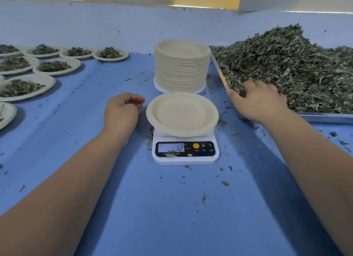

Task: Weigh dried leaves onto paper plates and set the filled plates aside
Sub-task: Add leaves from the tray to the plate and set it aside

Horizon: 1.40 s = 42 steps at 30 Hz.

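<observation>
Beige round paper plate (182,113) sits on your white digital scale (184,159) | your left hand (122,110) just beside it, fingers loosely curled, holding nothing | your right hand (257,100) fingertips buried in dried green leaves (286,60), grip unclear

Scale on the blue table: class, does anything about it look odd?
The scale seems to read minus 12 though an empty paper plate rests on it, and stray leaf bits lie on its front panel.

Fingertips of the right hand (257,100) out of sight among dried leaves (286,60)
</observation>
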{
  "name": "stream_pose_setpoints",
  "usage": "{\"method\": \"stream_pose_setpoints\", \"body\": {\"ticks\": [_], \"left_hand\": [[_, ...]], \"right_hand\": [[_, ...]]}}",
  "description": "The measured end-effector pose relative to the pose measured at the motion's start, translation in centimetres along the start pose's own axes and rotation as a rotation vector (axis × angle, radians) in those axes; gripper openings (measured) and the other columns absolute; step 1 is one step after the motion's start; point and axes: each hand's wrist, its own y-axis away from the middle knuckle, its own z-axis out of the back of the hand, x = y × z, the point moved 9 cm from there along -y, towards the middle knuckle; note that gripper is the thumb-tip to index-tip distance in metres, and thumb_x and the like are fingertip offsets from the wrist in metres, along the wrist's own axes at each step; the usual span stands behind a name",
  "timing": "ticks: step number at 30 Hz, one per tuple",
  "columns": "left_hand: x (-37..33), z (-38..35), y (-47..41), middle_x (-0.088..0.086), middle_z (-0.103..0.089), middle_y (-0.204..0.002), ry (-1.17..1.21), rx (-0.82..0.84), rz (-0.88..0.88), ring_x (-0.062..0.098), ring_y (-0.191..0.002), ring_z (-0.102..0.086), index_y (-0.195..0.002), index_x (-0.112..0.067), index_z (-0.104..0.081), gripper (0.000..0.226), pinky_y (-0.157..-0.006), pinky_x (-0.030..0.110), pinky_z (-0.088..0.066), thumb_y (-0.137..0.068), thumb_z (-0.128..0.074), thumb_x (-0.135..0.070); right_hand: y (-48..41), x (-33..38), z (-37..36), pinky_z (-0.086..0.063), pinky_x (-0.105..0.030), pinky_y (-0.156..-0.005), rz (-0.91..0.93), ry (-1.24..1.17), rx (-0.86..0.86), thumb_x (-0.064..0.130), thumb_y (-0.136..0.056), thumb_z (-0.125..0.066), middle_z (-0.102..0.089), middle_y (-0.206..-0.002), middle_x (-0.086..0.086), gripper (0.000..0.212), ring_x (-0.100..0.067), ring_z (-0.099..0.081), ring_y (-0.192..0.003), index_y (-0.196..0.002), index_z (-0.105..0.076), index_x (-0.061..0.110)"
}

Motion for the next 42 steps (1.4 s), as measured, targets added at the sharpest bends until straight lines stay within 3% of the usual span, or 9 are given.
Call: {"method": "stream_pose_setpoints", "body": {"ticks": [2,4,9,15,22,27,34,39,42], "left_hand": [[0.2,-0.1,-0.2,0.004,-0.075,-0.1,-0.037,0.015,0.005,0.017,-0.1,-0.07,-0.089,-0.02,-0.076,0.045,-0.101,0.043,-0.056,-0.081,-0.043,0.01],[0.4,-0.4,-0.2,0.004,-0.075,-0.1,-0.076,0.033,0.009,0.02,-0.1,-0.069,-0.086,-0.026,-0.076,0.044,-0.099,0.043,-0.057,-0.08,-0.047,0.007],[0.1,-0.5,0.0,-0.003,-0.073,-0.096,-0.109,0.026,-0.005,0.016,-0.095,-0.067,-0.084,-0.03,-0.075,0.045,-0.082,0.03,-0.054,-0.079,-0.045,0.004],[-0.2,-0.6,0.1,-0.006,-0.071,-0.093,-0.106,0.033,-0.026,0.014,-0.088,-0.064,-0.082,-0.031,-0.074,0.046,-0.077,0.027,-0.049,-0.077,-0.043,0.003],[0.3,-0.2,-0.4,-0.005,-0.073,-0.1,-0.072,0.0,-0.019,0.016,-0.1,-0.067,-0.086,-0.03,-0.075,0.041,-0.088,0.031,-0.055,-0.082,-0.048,0.001],[0.5,-0.4,-0.6,-0.007,-0.073,-0.094,-0.078,0.009,-0.028,0.011,-0.092,-0.066,-0.084,-0.032,-0.075,0.039,-0.075,0.025,-0.048,-0.082,-0.05,-0.002],[0.4,-0.7,-0.6,-0.004,-0.074,-0.096,-0.091,0.025,-0.036,0.017,-0.097,-0.066,-0.084,-0.031,-0.075,0.041,-0.079,0.03,-0.052,-0.079,-0.048,-0.001],[0.5,-0.7,-0.5,-0.006,-0.073,-0.095,-0.088,0.03,-0.034,0.014,-0.092,-0.066,-0.083,-0.032,-0.075,0.041,-0.072,0.027,-0.048,-0.079,-0.047,-0.002],[0.3,-0.7,-0.4,-0.008,-0.073,-0.094,-0.096,0.036,-0.042,0.012,-0.092,-0.067,-0.083,-0.033,-0.074,0.043,-0.074,0.026,-0.049,-0.079,-0.046,-0.001]], "right_hand": [[-0.5,-0.3,-2.0,-0.042,-0.054,-0.105,-0.063,0.011,0.243,0.091,-0.082,-0.012,-0.043,-0.152,-0.013,0.1,-0.04,-0.045,-0.133,-0.153,-0.035,0.024],[-0.5,0.8,-2.6,-0.047,-0.049,-0.098,0.007,0.032,0.283,0.09,-0.083,-0.011,-0.05,-0.146,-0.011,0.101,-0.037,-0.051,-0.125,-0.15,-0.041,0.022],[-0.3,1.5,-2.2,-0.045,-0.039,-0.065,0.087,0.032,0.107,0.076,-0.095,-0.023,-0.058,-0.085,-0.007,0.068,-0.028,-0.056,-0.077,-0.089,-0.055,0.017],[-1.5,0.7,0.0,-0.031,-0.029,-0.049,0.08,-0.176,-0.032,0.047,-0.105,-0.041,-0.044,-0.055,-0.008,0.056,-0.026,-0.043,-0.051,-0.061,-0.044,0.012],[-1.5,0.2,0.7,-0.034,-0.028,-0.05,0.073,-0.201,-0.122,0.038,-0.105,-0.045,-0.053,-0.059,-0.01,0.048,-0.028,-0.049,-0.055,-0.066,-0.052,0.01],[-1.1,0.4,3.8,-0.039,-0.029,-0.054,0.086,-0.275,-0.24,0.038,-0.105,-0.043,-0.057,-0.064,-0.009,0.042,-0.031,-0.053,-0.06,-0.079,-0.06,0.01],[1.8,7.7,9.0,-0.046,-0.034,-0.057,0.288,-0.379,-0.362,0.035,-0.101,-0.047,-0.064,-0.071,-0.006,0.037,-0.024,-0.054,-0.058,-0.085,-0.067,0.009],[6.3,14.7,7.3,-0.049,-0.035,-0.062,0.46,-0.399,-0.293,0.041,-0.1,-0.048,-0.066,-0.075,0.003,0.034,-0.021,-0.058,-0.067,-0.085,-0.065,0.017],[7.6,17.2,3.5,-0.054,-0.036,-0.074,0.503,-0.329,-0.084,0.05,-0.1,-0.046,-0.069,-0.085,0.006,0.031,-0.019,-0.063,-0.084,-0.099,-0.064,0.025]]}}
